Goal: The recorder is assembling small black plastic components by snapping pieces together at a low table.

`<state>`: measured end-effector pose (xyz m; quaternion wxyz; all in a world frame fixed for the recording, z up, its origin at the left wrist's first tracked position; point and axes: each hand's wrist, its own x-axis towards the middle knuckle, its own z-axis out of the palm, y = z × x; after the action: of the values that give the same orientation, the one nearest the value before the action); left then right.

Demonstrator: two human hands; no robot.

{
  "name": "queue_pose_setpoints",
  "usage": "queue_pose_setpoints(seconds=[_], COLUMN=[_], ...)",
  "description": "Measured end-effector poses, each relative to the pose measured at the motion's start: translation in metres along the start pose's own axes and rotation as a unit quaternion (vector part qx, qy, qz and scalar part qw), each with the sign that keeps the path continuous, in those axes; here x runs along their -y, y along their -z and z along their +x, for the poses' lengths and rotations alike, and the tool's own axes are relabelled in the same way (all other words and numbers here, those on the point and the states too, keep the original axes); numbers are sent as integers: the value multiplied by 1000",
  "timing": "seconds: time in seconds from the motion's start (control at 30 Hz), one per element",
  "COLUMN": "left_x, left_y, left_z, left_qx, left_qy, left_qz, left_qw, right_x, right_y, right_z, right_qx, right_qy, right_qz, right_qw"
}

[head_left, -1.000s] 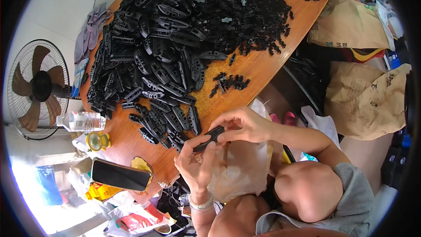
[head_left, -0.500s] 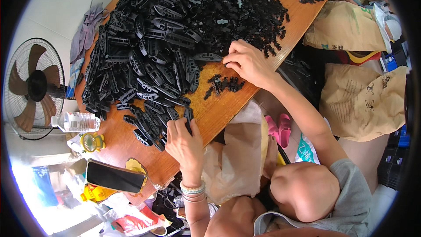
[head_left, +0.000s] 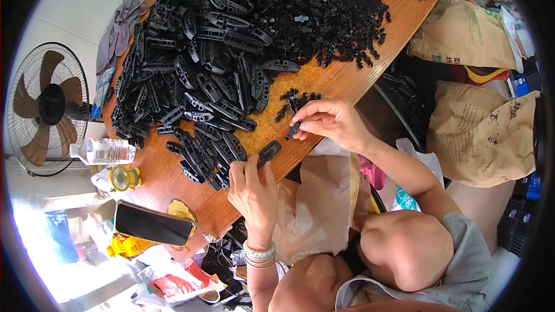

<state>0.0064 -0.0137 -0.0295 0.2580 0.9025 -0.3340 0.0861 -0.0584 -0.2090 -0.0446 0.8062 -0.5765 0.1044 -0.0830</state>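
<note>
My left hand (head_left: 253,188) holds a long black plastic shell (head_left: 269,151) by its end, over the near edge of the wooden table (head_left: 324,84). My right hand (head_left: 332,121) pinches a small black clip (head_left: 293,130) between its fingertips, a short way right of the shell. Just beyond the right hand lies a small cluster of black clips (head_left: 296,101). A big heap of long black shells (head_left: 202,75) covers the table's left and middle. A pile of small black parts (head_left: 324,17) lies farther back.
A dark phone (head_left: 152,224) lies on the table's near left corner, with a small yellow fan (head_left: 120,178) and a water bottle (head_left: 101,151) beside it. A standing fan (head_left: 47,107) is at the left. Brown paper sacks (head_left: 483,133) stand at the right.
My right hand has come back from the clip cluster with a small clip. My left hand has picked up a long shell from the heap's near edge and lifted it toward the right hand.
</note>
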Motion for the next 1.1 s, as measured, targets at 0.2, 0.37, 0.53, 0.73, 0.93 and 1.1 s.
queue_pose_setpoints(seconds=[0.2,0.37,0.53,0.73,0.93,1.1], left_x=[-17,-30,-31,-28,-29,-19], left_y=[7,14,17,16,18,13], left_z=[3,-6,-8,-8,-8,-11], left_qx=[-60,66,96,98,53,38], left_qy=[-10,240,241,266,284,266], left_qz=[-169,-541,-663,-632,-619,-627], left_qw=[984,803,702,721,731,731], right_x=[2,3,0,1,3,0], right_y=[-21,-43,-47,-49,-46,-46], right_z=[-11,-24,-27,-30,-29,-28], right_qx=[-1,-57,-62,-21,-28,-23], right_qy=[164,156,97,91,186,265], right_qz=[-90,-129,-94,-84,-192,-279], right_qw=[982,978,989,992,963,923])
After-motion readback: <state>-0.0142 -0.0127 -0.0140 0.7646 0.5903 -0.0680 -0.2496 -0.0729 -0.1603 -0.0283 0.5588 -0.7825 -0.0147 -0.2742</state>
